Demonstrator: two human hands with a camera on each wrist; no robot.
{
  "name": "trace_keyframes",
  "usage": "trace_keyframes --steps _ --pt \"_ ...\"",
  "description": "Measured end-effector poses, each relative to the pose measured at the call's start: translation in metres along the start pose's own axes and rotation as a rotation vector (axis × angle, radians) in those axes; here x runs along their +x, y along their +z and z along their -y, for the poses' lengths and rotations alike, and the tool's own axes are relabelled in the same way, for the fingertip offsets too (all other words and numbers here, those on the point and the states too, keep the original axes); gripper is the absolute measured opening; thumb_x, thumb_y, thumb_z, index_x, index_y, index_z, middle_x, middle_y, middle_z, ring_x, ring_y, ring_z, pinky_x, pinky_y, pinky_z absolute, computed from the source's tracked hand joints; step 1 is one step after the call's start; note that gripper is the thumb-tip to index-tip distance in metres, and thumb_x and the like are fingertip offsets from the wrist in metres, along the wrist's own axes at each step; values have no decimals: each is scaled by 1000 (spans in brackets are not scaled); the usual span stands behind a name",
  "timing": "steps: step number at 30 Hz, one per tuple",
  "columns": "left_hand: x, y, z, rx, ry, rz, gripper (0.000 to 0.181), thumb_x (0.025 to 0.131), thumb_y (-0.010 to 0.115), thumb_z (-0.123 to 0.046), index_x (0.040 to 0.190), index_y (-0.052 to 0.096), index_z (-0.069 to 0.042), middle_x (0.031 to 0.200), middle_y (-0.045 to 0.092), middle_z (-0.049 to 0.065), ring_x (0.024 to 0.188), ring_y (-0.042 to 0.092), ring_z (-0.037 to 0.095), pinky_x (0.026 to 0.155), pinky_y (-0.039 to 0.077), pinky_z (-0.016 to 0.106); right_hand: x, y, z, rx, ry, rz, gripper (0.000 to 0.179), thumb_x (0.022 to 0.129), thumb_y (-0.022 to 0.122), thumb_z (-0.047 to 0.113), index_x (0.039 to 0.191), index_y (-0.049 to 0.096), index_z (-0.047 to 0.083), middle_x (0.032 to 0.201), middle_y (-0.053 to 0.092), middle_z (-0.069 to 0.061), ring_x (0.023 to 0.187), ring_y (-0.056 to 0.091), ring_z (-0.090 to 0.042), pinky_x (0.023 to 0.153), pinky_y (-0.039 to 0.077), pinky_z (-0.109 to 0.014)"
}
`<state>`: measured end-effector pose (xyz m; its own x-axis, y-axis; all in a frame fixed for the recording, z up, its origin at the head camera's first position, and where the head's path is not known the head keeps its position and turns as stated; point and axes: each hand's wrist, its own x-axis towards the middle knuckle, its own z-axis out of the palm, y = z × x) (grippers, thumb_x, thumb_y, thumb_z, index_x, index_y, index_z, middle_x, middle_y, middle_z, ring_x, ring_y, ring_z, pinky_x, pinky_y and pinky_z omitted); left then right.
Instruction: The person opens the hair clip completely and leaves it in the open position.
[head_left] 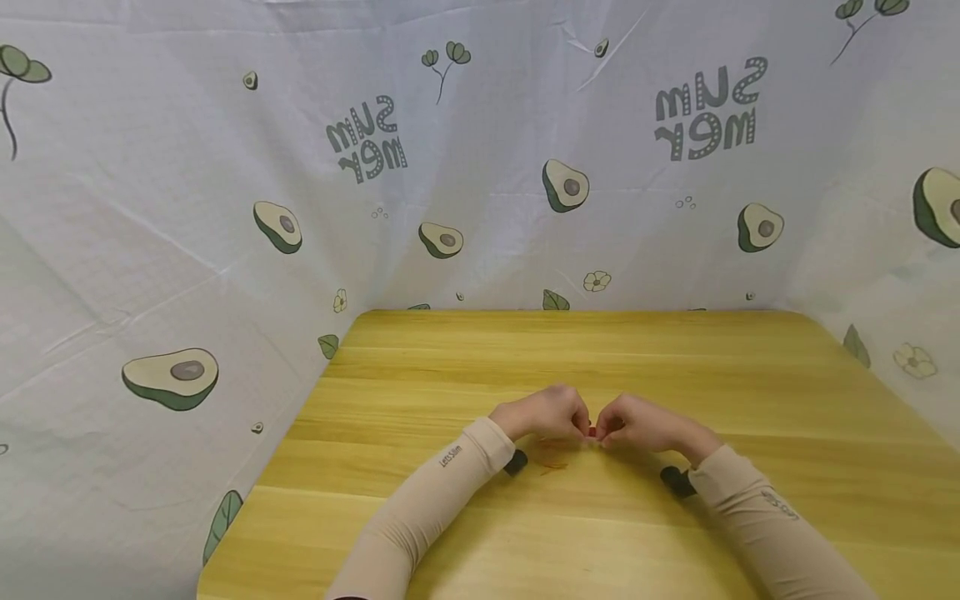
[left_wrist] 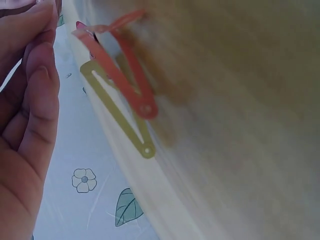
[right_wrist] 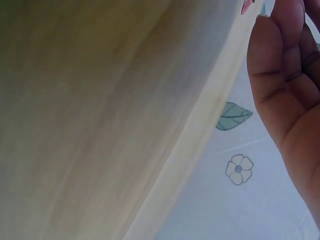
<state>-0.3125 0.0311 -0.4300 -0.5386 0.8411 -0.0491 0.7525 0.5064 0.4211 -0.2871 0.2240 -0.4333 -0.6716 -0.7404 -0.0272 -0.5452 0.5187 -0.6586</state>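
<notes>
"Status of my grip?"

"Both your hands pinch. Your left hand [head_left: 546, 412] and your right hand [head_left: 645, 423], both bare, nearly meet right of centre in the lower half of the head view, with a small bright-red piece [head_left: 592, 432] caught between thumb and fingers on each side."

"What shape is that piece?"

"You can't tell from here. Your fingers cover much of it, and in the right wrist view only a sliver of red shows at the top edge, toward the upper right."

"Anything lying near me?"

"Yes. In the upper left of your left wrist view, a flat coral-orange triangular hair clip [left_wrist: 115, 75] overlaps an olive-yellow triangular hair clip [left_wrist: 113, 107]. In the head view, thin orange lines show on the yellow wood-grain table [head_left: 480, 367], just below your left hand."

"And around my arms?"

"You wear beige fabric sleeves [head_left: 435, 500] with dark lettering, rising from the lower edge of the frame. A black cylindrical block [head_left: 678, 482] sits under your right wrist. Across the upper half hangs a white curtain [head_left: 487, 125] printed with green avocados and leaves."
</notes>
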Motion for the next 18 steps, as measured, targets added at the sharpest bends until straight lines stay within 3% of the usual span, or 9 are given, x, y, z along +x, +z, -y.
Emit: trace_keyframes --steps 18 --pt "6 8 -3 132 44 9 18 73 67 -13 58 59 -17 52 44 -11 46 31 -2 43 28 11 4 5 3 -26 60 37 10 72 66 -1 76 64 8 69 60 -1 57 46 -2 54 42 -20"
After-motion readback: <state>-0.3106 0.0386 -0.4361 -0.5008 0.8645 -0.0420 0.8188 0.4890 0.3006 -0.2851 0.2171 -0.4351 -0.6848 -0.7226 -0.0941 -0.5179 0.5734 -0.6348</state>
